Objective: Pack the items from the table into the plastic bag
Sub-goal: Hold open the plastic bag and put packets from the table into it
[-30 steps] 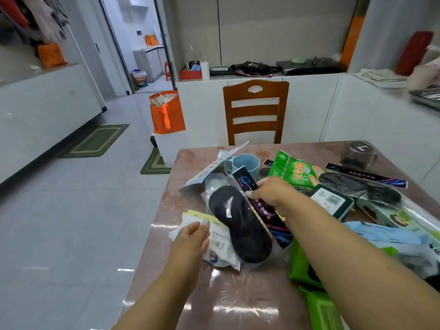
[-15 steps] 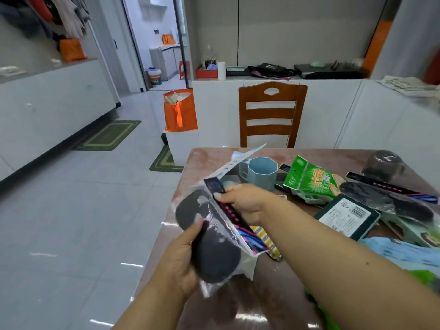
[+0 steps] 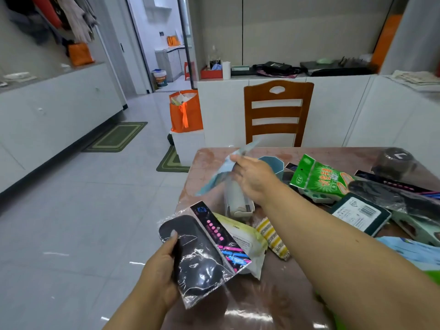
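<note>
Already the fingers (image 3: 175, 234) of the left hand (image 3: 159, 275) are clamped on a clear packet holding a dark insole (image 3: 202, 260), thumb on its upper face and the rest hidden beneath. The packet hangs over the near left corner of the desk (image 3: 262, 303), its long axis running from that hand's thumb down and away to the right, with a black card strip along its far edge.

The right hand (image 3: 256, 179) is farther out, fingers closed around a pale blue carded pack (image 3: 228, 170) lifted off the desk; the card's long axis slants from lower left up toward the chair (image 3: 277, 110). A white roller-like thing (image 3: 237, 198) seems to belong to the same pack (I cannot tell for sure).

No open plastic bag shows clearly in this view, so where these two go is hidden. Judging from the layout, both hands are loaded and the next move turns on finding the bag's mouth, likely off the left edge of the desk, where the left hand is nearer.

Beyond lie a white wipes pouch (image 3: 245, 239), a yellow striped cloth (image 3: 273, 236), a green packet (image 3: 321, 179), a blue cup (image 3: 273, 163) and a dark box (image 3: 359, 214), still on the desk.
</note>
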The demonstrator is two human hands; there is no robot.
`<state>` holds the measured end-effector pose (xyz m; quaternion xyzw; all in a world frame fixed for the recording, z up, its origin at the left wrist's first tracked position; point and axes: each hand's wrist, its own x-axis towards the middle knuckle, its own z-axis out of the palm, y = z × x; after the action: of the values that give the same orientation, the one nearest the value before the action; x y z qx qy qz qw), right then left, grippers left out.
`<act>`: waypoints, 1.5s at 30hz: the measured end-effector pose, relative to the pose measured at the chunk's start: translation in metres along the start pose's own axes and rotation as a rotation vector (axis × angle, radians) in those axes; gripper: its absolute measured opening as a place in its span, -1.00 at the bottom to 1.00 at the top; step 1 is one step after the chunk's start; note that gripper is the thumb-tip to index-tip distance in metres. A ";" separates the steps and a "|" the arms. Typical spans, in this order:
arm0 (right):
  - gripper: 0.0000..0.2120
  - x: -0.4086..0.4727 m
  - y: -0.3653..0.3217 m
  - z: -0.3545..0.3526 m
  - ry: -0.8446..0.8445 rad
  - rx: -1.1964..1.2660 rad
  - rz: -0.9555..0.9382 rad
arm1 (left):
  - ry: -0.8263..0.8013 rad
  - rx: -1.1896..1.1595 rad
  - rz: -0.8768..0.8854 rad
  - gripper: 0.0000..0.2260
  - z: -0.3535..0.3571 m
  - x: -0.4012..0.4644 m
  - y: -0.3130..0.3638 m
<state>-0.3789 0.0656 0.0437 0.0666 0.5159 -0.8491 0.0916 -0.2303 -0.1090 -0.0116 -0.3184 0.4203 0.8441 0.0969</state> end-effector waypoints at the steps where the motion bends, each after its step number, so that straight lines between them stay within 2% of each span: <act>1: -0.76 -0.012 -0.008 -0.003 -0.046 0.090 -0.016 | -0.006 -0.011 -0.005 -0.67 -0.001 0.001 -0.001; 5: -0.64 -0.063 -0.032 -0.022 -0.191 0.213 -0.009 | -0.052 -0.045 -0.025 -0.61 0.001 0.005 -0.009; 7: -0.66 -0.081 -0.033 -0.032 -0.215 0.200 0.041 | -0.076 -0.058 -0.058 -0.50 0.004 0.006 -0.011; 10: -0.81 -0.103 -0.023 -0.047 -0.182 -0.067 0.066 | -0.199 -0.142 -0.178 -0.26 0.008 0.003 -0.010; 11: -0.79 -0.109 -0.019 -0.051 -0.179 -0.144 0.067 | -0.233 -0.161 -0.202 -0.23 0.011 0.001 -0.008; 13: -0.71 -0.117 -0.011 -0.057 -0.195 -0.214 0.107 | -0.245 -0.129 -0.218 -0.26 0.019 -0.004 -0.011; 17: -0.74 -0.121 0.006 -0.058 -0.208 -0.230 0.149 | -0.200 0.051 -0.173 -0.31 0.033 -0.008 -0.028; 22: -0.47 -0.125 0.030 -0.051 -0.313 -0.270 0.197 | -0.500 -0.083 -0.137 -0.36 0.037 -0.022 -0.029; 24: -0.35 -0.124 0.040 -0.051 -0.340 -0.327 0.238 | -0.472 -0.039 -0.111 -0.47 0.034 -0.026 -0.028; 26: -0.33 -0.120 0.039 -0.051 -0.334 -0.399 0.235 | -0.321 0.145 -0.051 -0.62 0.033 -0.028 -0.028; 28: -0.49 -0.104 0.030 -0.055 -0.170 -0.626 0.117 | -0.132 0.330 0.022 -0.66 0.031 -0.030 -0.029; 30: -0.68 -0.077 0.016 -0.073 0.095 -1.151 -0.034 | -0.056 0.407 0.049 -0.68 0.027 -0.032 -0.030; 31: -0.65 -0.065 0.011 -0.084 0.165 -1.427 -0.039 | -0.047 0.418 0.038 -0.69 0.025 -0.033 -0.030; 33: -0.39 -0.049 0.009 -0.101 0.150 -1.848 0.190 | -0.038 0.429 -0.013 -0.72 0.020 -0.036 -0.029; 35: -0.16 -0.039 0.016 -0.110 0.104 -2.050 0.412 | -0.044 0.432 -0.063 -0.74 0.013 -0.040 -0.028; 37: -0.06 -0.033 0.023 -0.113 0.136 -2.075 0.433 | -0.027 0.439 -0.069 -0.76 0.007 -0.045 -0.026; 39: -0.07 -0.031 0.022 -0.112 0.234 -1.988 0.360 | 0.017 0.471 -0.040 -0.81 0.005 -0.048 -0.025; 42: -0.44 -0.033 0.001 -0.105 0.319 -1.790 0.161 | 0.006 0.527 0.070 -0.88 0.000 -0.053 -0.019; 44: -0.67 -0.040 -0.030 -0.100 0.298 -1.593 0.011 | 0.011 0.528 0.074 -0.73 -0.007 -0.050 -0.018; 45: -0.72 -0.048 -0.049 -0.097 0.282 -1.445 -0.057 | 0.024 0.490 0.063 -0.72 -0.009 -0.050 -0.018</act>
<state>-0.3417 0.1780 0.0518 0.0848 0.9552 -0.2827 0.0231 -0.1795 -0.1000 0.0037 -0.2822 0.6233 0.7158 0.1395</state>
